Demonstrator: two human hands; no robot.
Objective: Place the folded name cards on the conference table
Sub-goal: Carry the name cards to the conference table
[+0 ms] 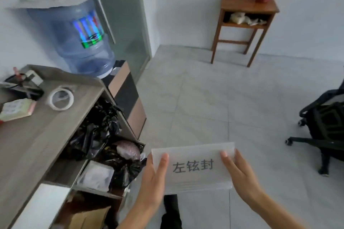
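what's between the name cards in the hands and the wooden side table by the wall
In the head view, only bare grey tiled floor lies between the white folded name cards and the brown wooden side table.

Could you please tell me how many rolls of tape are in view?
1. A single white roll of tape lies flat on the grey wood-grain desk at the left, beside a pink notepad. Others could be hidden in the clutter.

Office chair (327, 126) cut by right edge; tabletop (28, 145) cut at left; fingers (149, 161) behind name card (193, 167) hidden; shelf clutter (242, 18) indistinct.
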